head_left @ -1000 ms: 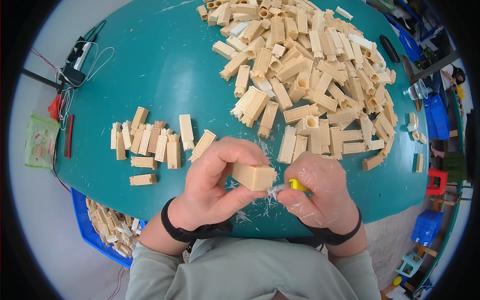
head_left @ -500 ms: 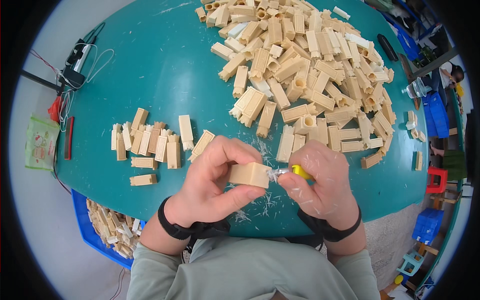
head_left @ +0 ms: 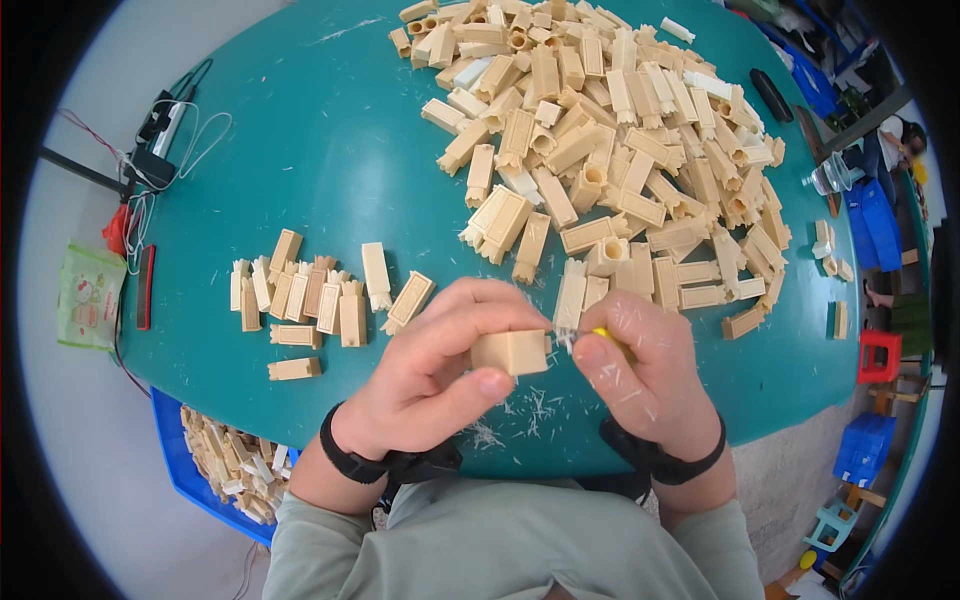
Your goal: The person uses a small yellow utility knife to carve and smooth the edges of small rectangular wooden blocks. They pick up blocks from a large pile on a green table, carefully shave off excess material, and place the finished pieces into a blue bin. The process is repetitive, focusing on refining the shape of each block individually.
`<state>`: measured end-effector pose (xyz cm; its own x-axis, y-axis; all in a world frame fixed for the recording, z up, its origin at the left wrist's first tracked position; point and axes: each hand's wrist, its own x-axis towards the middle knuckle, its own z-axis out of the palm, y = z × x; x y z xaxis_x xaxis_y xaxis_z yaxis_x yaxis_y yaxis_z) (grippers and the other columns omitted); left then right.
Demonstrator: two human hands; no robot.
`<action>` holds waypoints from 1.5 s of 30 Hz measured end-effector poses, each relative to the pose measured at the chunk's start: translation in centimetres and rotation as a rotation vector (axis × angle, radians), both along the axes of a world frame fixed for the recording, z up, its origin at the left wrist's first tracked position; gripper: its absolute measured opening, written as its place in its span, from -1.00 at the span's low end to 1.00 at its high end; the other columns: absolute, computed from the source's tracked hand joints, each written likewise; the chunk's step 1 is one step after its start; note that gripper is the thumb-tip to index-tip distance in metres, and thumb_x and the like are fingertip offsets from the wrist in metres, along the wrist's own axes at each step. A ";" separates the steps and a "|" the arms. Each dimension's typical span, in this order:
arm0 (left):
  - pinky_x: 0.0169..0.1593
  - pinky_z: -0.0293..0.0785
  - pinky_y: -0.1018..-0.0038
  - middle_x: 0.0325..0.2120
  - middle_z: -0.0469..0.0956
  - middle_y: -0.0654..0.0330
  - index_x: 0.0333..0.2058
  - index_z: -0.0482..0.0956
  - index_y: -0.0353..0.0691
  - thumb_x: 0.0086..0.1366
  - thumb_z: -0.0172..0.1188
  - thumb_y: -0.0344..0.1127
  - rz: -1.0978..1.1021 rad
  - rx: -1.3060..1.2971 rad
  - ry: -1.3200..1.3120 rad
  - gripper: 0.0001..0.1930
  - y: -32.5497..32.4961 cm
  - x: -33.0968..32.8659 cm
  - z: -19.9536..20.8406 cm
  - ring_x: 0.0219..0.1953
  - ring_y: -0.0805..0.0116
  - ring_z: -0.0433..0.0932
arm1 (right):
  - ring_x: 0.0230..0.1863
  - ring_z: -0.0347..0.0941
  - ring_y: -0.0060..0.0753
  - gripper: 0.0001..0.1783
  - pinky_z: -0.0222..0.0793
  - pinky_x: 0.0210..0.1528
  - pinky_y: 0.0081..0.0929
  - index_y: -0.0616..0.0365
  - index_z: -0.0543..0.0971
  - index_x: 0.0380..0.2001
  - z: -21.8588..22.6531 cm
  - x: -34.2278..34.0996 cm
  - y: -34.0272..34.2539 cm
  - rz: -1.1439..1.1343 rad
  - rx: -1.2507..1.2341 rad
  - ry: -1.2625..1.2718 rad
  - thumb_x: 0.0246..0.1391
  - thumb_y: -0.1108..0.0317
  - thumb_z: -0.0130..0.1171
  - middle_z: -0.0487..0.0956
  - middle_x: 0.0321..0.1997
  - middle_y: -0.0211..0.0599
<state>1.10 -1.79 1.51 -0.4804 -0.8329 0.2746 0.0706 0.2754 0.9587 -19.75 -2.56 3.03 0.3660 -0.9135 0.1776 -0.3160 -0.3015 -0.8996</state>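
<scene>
Between the thumb and fingers of my left hand (head_left: pixel 440 375) is a beige rectangular hollow-looking plastic block (head_left: pixel 512 352), its smooth side toward me. My right hand (head_left: pixel 645 370) is closed around a small yellow-handled tool (head_left: pixel 615 342); its metal tip, close to the block's right end, is partly hidden by my thumb and by pale shavings. Whether tip and block touch, I cannot tell. Thin white shavings (head_left: pixel 537 408) lie on the green table (head_left: pixel 300 150) below my hands, and some cling to my right hand.
A big heap of similar beige blocks (head_left: pixel 600 150) covers the far right of the table. Several blocks (head_left: pixel 300 290) stand grouped at the left. Below the left edge, a blue bin (head_left: pixel 178 455) holds more pieces. A power strip (head_left: pixel 165 130) with cables lies far left; a red stool (head_left: pixel 880 357) stands right.
The block has turned in my left hand, and its right end now sits slightly differently. My right hand with the tool has shifted a little to the right and down.
</scene>
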 end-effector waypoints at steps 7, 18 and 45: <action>-0.15 0.36 0.48 -0.22 0.44 0.06 -0.28 0.42 -0.29 -0.06 0.23 -0.62 0.292 -0.027 0.140 -0.68 0.8 -0.7 -1.2 -0.22 0.31 0.43 | -0.62 0.32 -0.16 -0.74 0.21 -0.59 -0.39 0.23 0.44 -0.56 -0.6 0.6 0.5 0.018 0.026 0.022 -0.02 0.25 0.18 0.38 -0.63 -0.19; -0.32 0.38 0.46 -0.36 0.49 0.12 -0.38 0.46 -0.21 -0.16 0.29 -0.60 0.438 -0.468 -0.229 -0.69 0.2 -1.0 -1.0 -0.37 0.26 0.44 | -0.62 0.33 -0.15 -0.72 0.21 -0.63 -0.38 0.20 0.41 -0.60 -1.3 0.8 0.5 -0.039 -0.052 0.110 -0.02 0.24 0.18 0.38 -0.66 -0.20; 0.13 -0.31 -0.32 0.21 -0.16 -0.25 0.17 0.16 0.10 -0.10 0.02 0.43 0.824 0.059 -1.422 -0.11 2.0 4.5 0.7 0.24 -0.40 -0.29 | -0.57 0.16 -0.71 -0.65 0.09 -0.52 -0.69 0.21 0.40 -0.54 -2.3 0.9 0.2 -0.043 0.251 -0.058 0.18 0.16 -0.08 0.31 -0.64 -0.49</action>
<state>5.57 0.19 2.22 0.2470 -0.9689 -0.0126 -0.9601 -0.2465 0.1319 -18.90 -2.33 0.73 0.3216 -0.9462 -0.0368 -0.2691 -0.0540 -0.9616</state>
